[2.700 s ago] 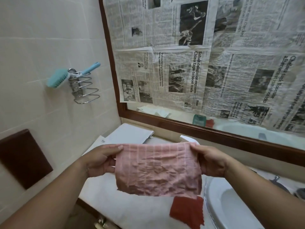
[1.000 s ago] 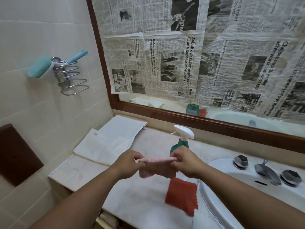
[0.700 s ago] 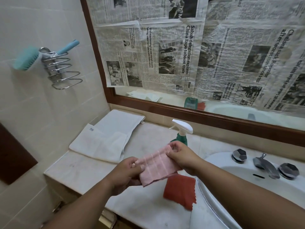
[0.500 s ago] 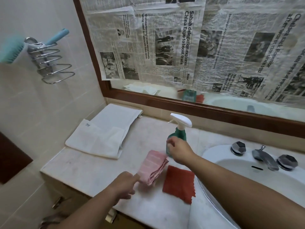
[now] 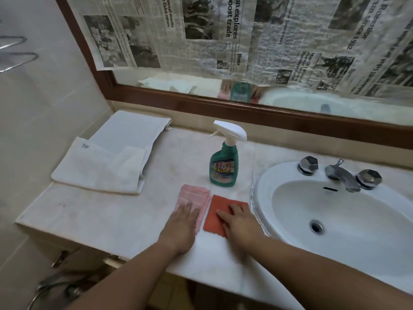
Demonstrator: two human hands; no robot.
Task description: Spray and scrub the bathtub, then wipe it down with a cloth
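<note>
A folded pink cloth lies on a pale marble vanity counter, with the left hand resting flat on its near end, fingers straight. Just beside it, edge to edge, lies a red cloth; the right hand rests flat on that one, fingers extended. The two hands sit side by side, not touching and gripping nothing.

Behind the cloths a green spray bottle with a white trigger head stands upright, its nozzle pointing left. How much liquid it holds cannot be made out through the tinted plastic and label.

To the left a folded white towel lies against the tiled wall. To the right a white oval basin is sunk into the counter, showing its metal drain, with a chrome faucet set between two faceted knobs at the back.

Above, sheets of newspaper cover most of a wood-framed mirror. Its bare lower strip reflects the bottle and cloths. Part of a wire rack shows at the far left edge.
</note>
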